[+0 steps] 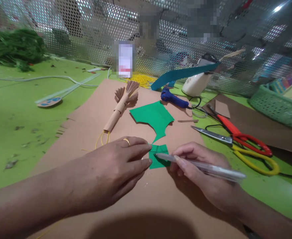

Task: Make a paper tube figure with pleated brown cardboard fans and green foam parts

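A small green paper piece [156, 163] lies on a large sheet of brown paper [136, 202], with dark lines drawn near its top edge. My left hand [121, 164], a ring on one finger, rests flat with its fingertips at the piece's left edge. A clear-barrelled pen [213, 168] is gripped in my right hand [200, 166], its tip on or just over the green piece. Just beyond lies a larger green paper offcut [153, 114] with curved cut edges. To its left is a rolled brown paper figure [118, 111] with pleated fans and yellow strings.
Scissors [235, 137] with red and yellow handles lie at the right, near a blue glue gun [174, 98]. Behind stand a white container [195, 83] and a green basket [267, 103]. Green strands [13, 46] are heaped far left. A perforated metal screen [91, 36] borders the table.
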Motion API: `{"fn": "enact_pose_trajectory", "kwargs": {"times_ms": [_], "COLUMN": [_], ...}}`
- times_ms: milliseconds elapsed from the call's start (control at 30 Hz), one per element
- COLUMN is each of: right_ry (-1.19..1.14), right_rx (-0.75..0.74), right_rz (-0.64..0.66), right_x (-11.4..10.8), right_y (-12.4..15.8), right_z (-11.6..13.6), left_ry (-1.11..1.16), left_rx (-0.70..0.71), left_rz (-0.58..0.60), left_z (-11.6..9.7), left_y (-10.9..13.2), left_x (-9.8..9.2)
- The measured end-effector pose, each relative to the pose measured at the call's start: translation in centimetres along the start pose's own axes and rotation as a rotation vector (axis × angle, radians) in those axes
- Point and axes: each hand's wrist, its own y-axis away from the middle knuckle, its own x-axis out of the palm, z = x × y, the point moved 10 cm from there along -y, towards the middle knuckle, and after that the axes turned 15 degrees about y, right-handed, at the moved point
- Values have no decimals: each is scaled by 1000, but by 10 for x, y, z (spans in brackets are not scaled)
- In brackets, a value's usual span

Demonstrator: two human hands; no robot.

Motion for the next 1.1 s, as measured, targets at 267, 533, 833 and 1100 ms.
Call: {"fn": "enact_pose_trajectory", "kwargs": {"times_ms": [267,533,833,1100], "right_ry": [-16,-32,-61,-72], "right_rx": [29,51,53,72], "right_rz": [31,43,24,44], "right_x": [3,8,6,9], "right_y": [-1,0,2,2], "right_z": [-4,-9,-14,-11], "left_ry": [9,14,-11,-15], "left_rx": [-17,-9,-24,24], "left_rz": [-9,-4,13,-22], "left_z": [2,-1,-1,-6], "left_y": [0,-1,-2,-4], "left_x": [0,-2,0,-5]}}
